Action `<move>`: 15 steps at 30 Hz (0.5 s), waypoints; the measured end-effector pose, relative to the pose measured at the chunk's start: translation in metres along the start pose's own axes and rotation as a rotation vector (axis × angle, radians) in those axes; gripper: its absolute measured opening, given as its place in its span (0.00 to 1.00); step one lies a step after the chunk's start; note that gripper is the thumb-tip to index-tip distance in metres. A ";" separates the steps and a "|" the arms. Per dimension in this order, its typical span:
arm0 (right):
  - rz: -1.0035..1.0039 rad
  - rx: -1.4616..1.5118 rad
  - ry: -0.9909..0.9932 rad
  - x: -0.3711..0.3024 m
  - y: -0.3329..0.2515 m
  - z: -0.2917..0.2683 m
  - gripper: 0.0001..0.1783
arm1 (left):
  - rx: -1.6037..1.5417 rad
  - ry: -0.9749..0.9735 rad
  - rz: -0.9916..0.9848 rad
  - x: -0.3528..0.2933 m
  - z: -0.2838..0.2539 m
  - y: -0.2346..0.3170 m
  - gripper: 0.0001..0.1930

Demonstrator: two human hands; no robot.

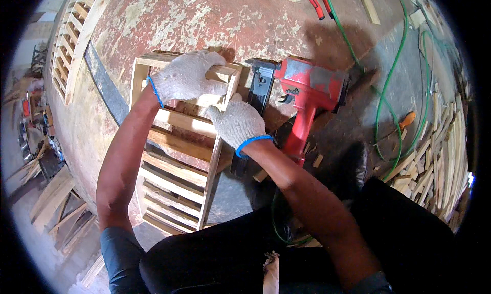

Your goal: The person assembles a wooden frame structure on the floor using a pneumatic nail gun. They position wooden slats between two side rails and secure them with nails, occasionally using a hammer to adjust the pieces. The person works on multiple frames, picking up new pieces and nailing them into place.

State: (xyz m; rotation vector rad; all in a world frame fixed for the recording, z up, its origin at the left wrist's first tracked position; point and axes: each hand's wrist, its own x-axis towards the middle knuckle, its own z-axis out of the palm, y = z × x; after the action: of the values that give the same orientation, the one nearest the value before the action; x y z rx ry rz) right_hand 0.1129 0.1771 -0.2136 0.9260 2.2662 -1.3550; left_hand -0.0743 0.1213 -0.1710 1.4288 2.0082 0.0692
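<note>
- Two gloved hands are at the far end of a slatted wooden frame (180,144), which lies on a worn reddish surface (245,17) in front of the person, stretching back toward the knees.
- Left hand (186,75), in a pale knit glove with a blue cuff: laid over the frame's far end, fingers bent down; whether they pinch a slat I cannot tell.
- Right hand (239,122), gloved alike: at the right rail near the far corner, thumb on the inner side and fingers on the outer, pinching the rail.
- Red nail gun (309,86) with a black magazine: lying just right of the frame, its handle running down toward the right forearm.
- Green hose (405,30): looping along the right side, near an orange handle (407,120) and a heap of wood strips (434,158).
- Red-handled tool (315,4): at the top, well beyond the hands.
- Second slatted frame (88,33): at the upper left, with a dark strip (105,84) between it and the first one.
</note>
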 end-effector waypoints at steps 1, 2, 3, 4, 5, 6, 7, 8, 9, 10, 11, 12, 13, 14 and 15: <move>0.003 0.005 0.004 0.000 0.002 0.003 0.36 | -0.022 0.004 -0.010 0.000 0.000 0.001 0.35; -0.012 0.005 0.020 0.000 0.003 0.005 0.36 | -0.044 0.008 -0.021 0.001 -0.001 0.001 0.36; -0.027 0.005 0.037 0.000 0.005 0.007 0.36 | -0.067 0.012 -0.032 0.002 -0.003 0.003 0.37; -0.039 0.008 0.054 0.001 0.006 0.010 0.36 | -0.041 -0.002 -0.048 0.003 -0.005 0.008 0.37; -0.042 0.008 0.040 0.003 0.008 0.011 0.36 | -0.014 -0.017 -0.064 0.005 -0.008 0.015 0.37; -0.045 0.008 0.027 0.004 0.010 0.012 0.36 | 0.013 -0.032 -0.079 0.006 -0.009 0.019 0.37; -0.051 0.011 0.014 0.005 0.009 0.011 0.36 | 0.027 -0.029 -0.084 0.006 -0.007 0.018 0.37; -0.050 0.024 -0.003 0.005 0.008 0.011 0.36 | 0.042 -0.026 -0.087 0.006 -0.006 0.016 0.37; -0.049 0.037 -0.019 0.003 0.007 0.011 0.35 | 0.057 -0.024 -0.089 0.006 -0.005 0.015 0.37; -0.048 0.050 -0.033 0.001 0.005 0.006 0.35 | 0.070 -0.019 -0.093 0.005 -0.005 0.015 0.36; -0.020 0.053 -0.034 -0.001 0.002 0.002 0.35 | 0.084 -0.014 -0.097 0.004 -0.005 0.017 0.36; 0.008 0.057 -0.035 -0.003 -0.002 -0.002 0.34 | 0.098 -0.010 -0.100 0.004 -0.005 0.017 0.36; 0.037 0.061 -0.035 -0.005 -0.003 -0.005 0.34 | 0.087 -0.018 -0.104 0.005 -0.005 0.016 0.36; 0.035 0.064 -0.028 -0.005 -0.003 -0.005 0.34 | 0.076 -0.026 -0.108 0.006 -0.005 0.016 0.35; 0.033 0.066 -0.021 -0.005 -0.003 -0.005 0.34 | 0.065 -0.033 -0.112 0.006 -0.005 0.016 0.35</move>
State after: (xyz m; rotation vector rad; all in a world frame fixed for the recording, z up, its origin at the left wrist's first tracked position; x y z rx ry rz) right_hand 0.1142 0.1786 -0.2066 0.9619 2.1932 -1.4266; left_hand -0.0652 0.1345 -0.1643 1.3447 2.0760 -0.0687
